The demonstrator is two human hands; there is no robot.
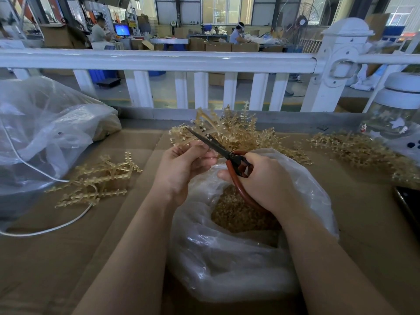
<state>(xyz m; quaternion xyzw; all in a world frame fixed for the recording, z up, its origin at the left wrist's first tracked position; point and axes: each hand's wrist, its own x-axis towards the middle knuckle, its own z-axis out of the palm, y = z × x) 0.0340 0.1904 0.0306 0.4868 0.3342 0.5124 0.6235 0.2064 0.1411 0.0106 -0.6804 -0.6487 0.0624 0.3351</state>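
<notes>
Scissors gripped in my right hand, left hand pinching the sprue, so I'd snip tight to the stem over the near bag.

No readable lettering — yellow wall sign and blue monitor too blurry.
</notes>
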